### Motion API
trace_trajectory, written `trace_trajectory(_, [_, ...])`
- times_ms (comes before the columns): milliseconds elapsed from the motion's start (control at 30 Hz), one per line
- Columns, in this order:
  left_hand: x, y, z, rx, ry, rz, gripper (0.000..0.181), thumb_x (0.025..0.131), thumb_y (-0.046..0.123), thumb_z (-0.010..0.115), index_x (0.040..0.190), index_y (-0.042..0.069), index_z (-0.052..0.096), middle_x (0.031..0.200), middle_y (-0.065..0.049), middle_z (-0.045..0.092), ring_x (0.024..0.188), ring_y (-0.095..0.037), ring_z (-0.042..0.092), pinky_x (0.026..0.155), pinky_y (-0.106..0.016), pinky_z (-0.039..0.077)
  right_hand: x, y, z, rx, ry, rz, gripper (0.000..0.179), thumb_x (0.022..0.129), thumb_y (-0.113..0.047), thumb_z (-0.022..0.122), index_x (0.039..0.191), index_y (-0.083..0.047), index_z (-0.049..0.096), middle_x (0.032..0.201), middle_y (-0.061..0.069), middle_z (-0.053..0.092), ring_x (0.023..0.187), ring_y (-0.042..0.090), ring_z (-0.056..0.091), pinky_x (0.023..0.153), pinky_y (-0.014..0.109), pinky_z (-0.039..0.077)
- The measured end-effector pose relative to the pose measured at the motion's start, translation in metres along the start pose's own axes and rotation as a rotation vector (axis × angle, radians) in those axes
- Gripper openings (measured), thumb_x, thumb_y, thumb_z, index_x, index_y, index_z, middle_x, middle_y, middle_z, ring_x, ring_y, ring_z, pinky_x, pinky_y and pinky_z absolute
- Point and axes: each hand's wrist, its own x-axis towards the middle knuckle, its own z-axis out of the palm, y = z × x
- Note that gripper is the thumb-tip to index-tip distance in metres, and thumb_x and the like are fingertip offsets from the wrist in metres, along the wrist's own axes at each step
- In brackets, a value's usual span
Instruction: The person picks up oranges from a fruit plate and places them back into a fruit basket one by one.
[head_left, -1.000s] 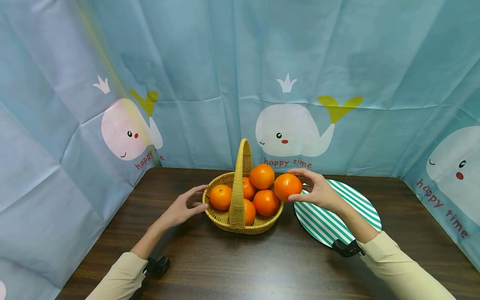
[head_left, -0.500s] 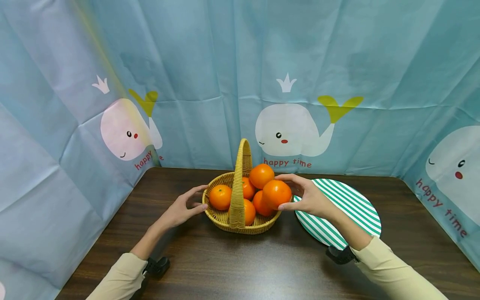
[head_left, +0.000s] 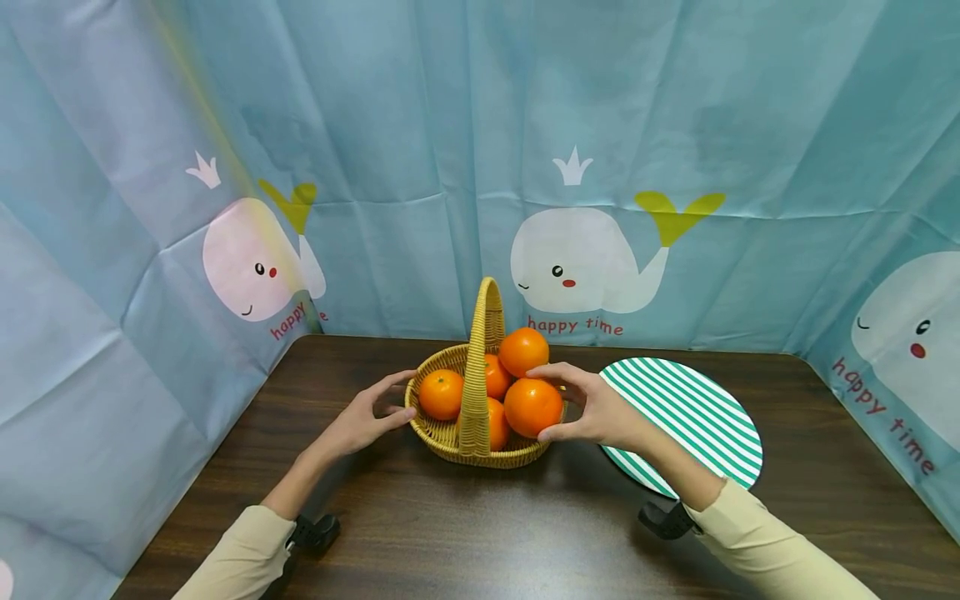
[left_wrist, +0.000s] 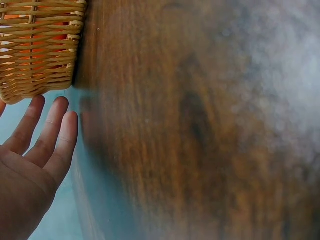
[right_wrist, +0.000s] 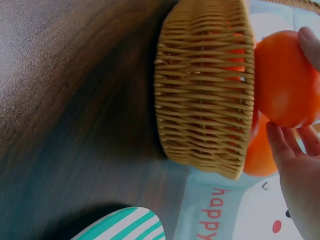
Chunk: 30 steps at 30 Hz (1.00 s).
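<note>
A yellow woven basket [head_left: 480, 457] with a tall arched handle stands on the table, with several oranges inside. My right hand [head_left: 596, 408] holds an orange [head_left: 533, 407] between thumb and fingers, low over the basket's right end. In the right wrist view this orange [right_wrist: 285, 80] shows just above the woven rim, the thumb on one side and fingertips on the other. Another orange [head_left: 524, 352] sits high on the pile behind it. My left hand [head_left: 363, 418] touches the basket's left end with thumb and fingertips. In the left wrist view, its extended fingers [left_wrist: 50, 130] meet the woven side.
A round plate or mat [head_left: 697, 408] with green and white stripes lies right of the basket, partly under my right forearm. The dark wooden table [head_left: 480, 533] ends at a blue whale-print curtain [head_left: 390, 167] behind and at the sides.
My right hand has carried its orange leftward and down, from beside the basket's right rim to over the basket. The left hand has stayed at the basket's left end.
</note>
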Motion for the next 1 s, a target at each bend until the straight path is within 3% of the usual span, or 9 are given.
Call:
trace_trajectory(233, [0.002,-0.001,0.0,0.002,0.0,0.003,0.063,0.1,0.013,0.069,0.156,0.009,0.041,0.15,-0.023,0.042,0.119,-0.044,0.058,0.089,-0.034,0.056,0.004,0.002,0.007,-0.113,-0.003,-0.063,0.074,0.072,-0.004,0.093,0.138,-0.007,0.059,0.139,0.01,0.056,0.119,0.027,0.055,0.093,0.046,0.053])
trace_trajectory(500, [0.004,-0.001,0.002,-0.008,-0.004,0.0,0.062,0.1,0.013,0.068,0.156,0.009,0.04,0.151,-0.024,0.04,0.119,-0.045,0.057,0.086,-0.03,0.057,0.007,-0.003,0.013,-0.154,-0.025,-0.124,0.077,0.065,0.007,0.093,0.133,0.007,0.057,0.134,0.026,0.055,0.118,0.039,0.053,0.093,0.055,0.052])
trace_trajectory(800, [0.003,0.0,0.003,0.0,0.004,0.014,0.062,0.1,0.012,0.068,0.156,0.009,0.041,0.152,-0.022,0.04,0.123,-0.044,0.054,0.09,-0.037,0.056,-0.007,-0.003,-0.007,-0.083,-0.034,-0.068,0.077,0.074,-0.004,0.092,0.14,0.003,0.053,0.14,0.018,0.052,0.128,0.035,0.052,0.102,0.052,0.046])
trace_trajectory(1000, [0.0,0.004,0.003,0.025,0.014,-0.003,0.062,0.1,0.015,0.068,0.156,0.01,0.04,0.153,-0.021,0.04,0.125,-0.043,0.053,0.092,-0.044,0.055,-0.027,0.0,-0.028,-0.089,0.002,-0.011,0.067,0.08,-0.002,0.087,0.139,-0.002,0.055,0.137,0.023,0.053,0.125,0.04,0.053,0.101,0.049,0.047])
